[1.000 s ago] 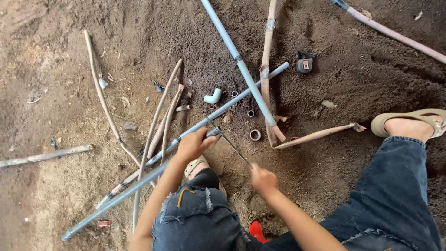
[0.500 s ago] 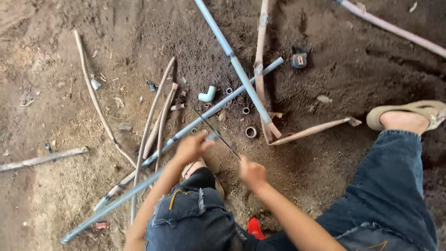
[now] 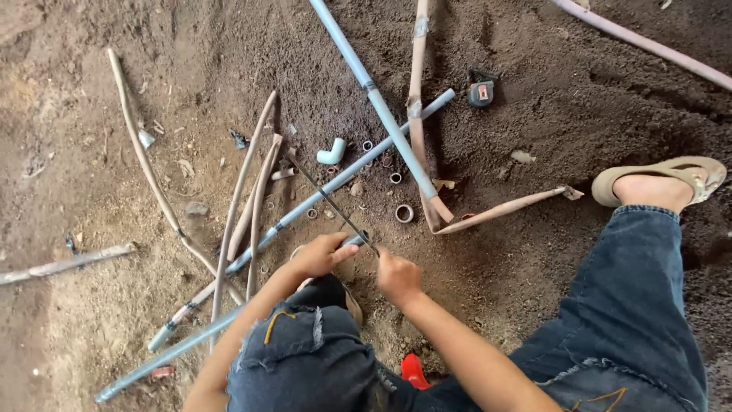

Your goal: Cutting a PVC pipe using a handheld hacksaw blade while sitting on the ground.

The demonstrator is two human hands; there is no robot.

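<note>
Left hand [image 3: 320,255]: fingers curled around grey pipe [image 3: 335,181] on dirt floor [image 3: 91,320]. Right hand [image 3: 396,276]: fingers closed on thin hacksaw blade [image 3: 328,197] crossing pipe. Elbow fitting [image 3: 332,152] near.

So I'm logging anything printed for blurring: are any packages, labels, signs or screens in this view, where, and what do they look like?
Tape measure: on the soil at upper centre right, beside the long pipes; small, squarish dark case with a pale face patch that may be a label, too small to tell.
No packages, signs or screens.
</note>
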